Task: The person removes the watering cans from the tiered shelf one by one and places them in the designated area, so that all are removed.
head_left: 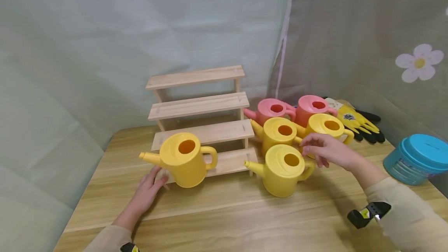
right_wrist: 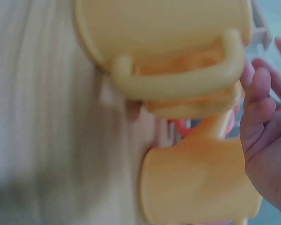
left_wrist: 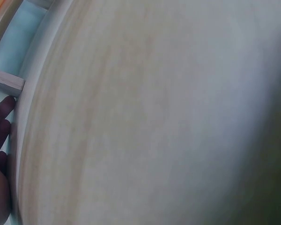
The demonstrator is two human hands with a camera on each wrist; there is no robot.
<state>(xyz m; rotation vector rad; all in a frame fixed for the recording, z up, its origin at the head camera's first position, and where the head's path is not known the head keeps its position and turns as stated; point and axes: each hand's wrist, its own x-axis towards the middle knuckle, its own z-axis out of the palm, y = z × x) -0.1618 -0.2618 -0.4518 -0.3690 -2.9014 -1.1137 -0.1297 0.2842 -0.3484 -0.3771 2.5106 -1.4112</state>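
My left hand (head_left: 146,191) is at the left end of a stepped wooden shelf (head_left: 229,162), its fingers touching the lowest step. In the left wrist view, fingertips (left_wrist: 8,104) meet a wooden piece. A yellow watering can (head_left: 183,162) stands on that step's left part, spout to the left. My right hand (head_left: 325,149), fingers loosely bent and holding nothing, hovers by the handle of another yellow watering can (head_left: 281,180) on the table. In the right wrist view that handle (right_wrist: 178,84) lies close beside the fingers; whether they touch cannot be seen.
Behind my right hand stand two more yellow watering cans (head_left: 274,137) and two pink ones (head_left: 267,114). Yellow-and-black gloves (head_left: 353,118) lie at the back right. A blue lidded tub (head_left: 416,162) is near the right edge. Cloth curtains (head_left: 175,18) surround the wooden table (head_left: 210,221).
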